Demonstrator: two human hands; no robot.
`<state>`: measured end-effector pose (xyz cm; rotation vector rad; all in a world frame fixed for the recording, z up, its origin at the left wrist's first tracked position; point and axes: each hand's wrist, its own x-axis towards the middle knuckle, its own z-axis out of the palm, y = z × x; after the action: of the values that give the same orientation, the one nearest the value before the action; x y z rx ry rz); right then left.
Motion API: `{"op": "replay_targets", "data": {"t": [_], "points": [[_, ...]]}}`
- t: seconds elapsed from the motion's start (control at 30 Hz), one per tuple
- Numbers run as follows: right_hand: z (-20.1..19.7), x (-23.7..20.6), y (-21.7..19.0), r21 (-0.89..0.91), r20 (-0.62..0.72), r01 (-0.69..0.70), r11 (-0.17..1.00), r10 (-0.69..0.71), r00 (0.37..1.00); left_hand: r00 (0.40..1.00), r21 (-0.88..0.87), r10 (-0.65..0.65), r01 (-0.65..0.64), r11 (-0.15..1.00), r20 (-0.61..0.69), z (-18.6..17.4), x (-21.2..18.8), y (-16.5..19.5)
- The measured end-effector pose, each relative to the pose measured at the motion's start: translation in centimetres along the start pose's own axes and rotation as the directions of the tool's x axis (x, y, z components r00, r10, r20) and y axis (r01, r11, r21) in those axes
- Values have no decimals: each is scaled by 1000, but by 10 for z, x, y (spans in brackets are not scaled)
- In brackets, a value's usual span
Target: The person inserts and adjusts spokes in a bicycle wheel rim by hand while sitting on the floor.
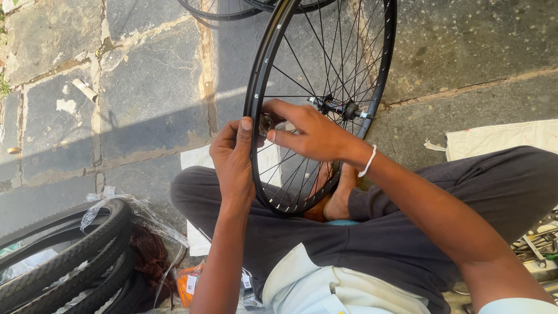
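Observation:
A black spoked bicycle wheel rim (383, 64) stands upright between my legs, its hub (343, 108) near the middle of the view. My left hand (233, 160) grips the rim's left side, thumb pointing up. Reaching across the spokes, my right hand (311, 132) pinches a small metal part (266, 123) at the rim, right beside the left thumb. A white band sits on my right wrist. What the small part is exactly cannot be made out.
Several black tyres (64, 261) in clear plastic wrap lie at the lower left. Another wheel (224, 10) shows at the top edge. A white cloth (505, 136) lies on the stone paving at the right, and metal tools (540, 247) at the far right.

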<state>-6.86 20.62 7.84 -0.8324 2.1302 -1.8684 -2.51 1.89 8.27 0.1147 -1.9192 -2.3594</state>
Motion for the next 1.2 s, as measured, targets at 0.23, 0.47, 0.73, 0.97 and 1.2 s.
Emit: {"op": "replay_targets", "data": {"t": [0.23,0.47,0.73,0.97,1.2], "points": [[37,-6,11,-602,-275,271,751,-514,813,999,-17,32,-32,999,-17,4,-5,-2],[68,-24,31,-452,-617,114,885,-402,676,1000,42,6,-6,999,6,8,-9,0],[45,-22,-7,-256,-427,29,966,-140,893,999,33,49,-49,998,2,1,-4,-3],[16,-3,-15,66,-75,24,998,-19,997,995,29,98,-99,995,22,-2,-4,-6],[48,-6,-11,-668,-419,161,727,-545,726,990,-15,130,-131,991,-49,-2,-15,-9]]}}
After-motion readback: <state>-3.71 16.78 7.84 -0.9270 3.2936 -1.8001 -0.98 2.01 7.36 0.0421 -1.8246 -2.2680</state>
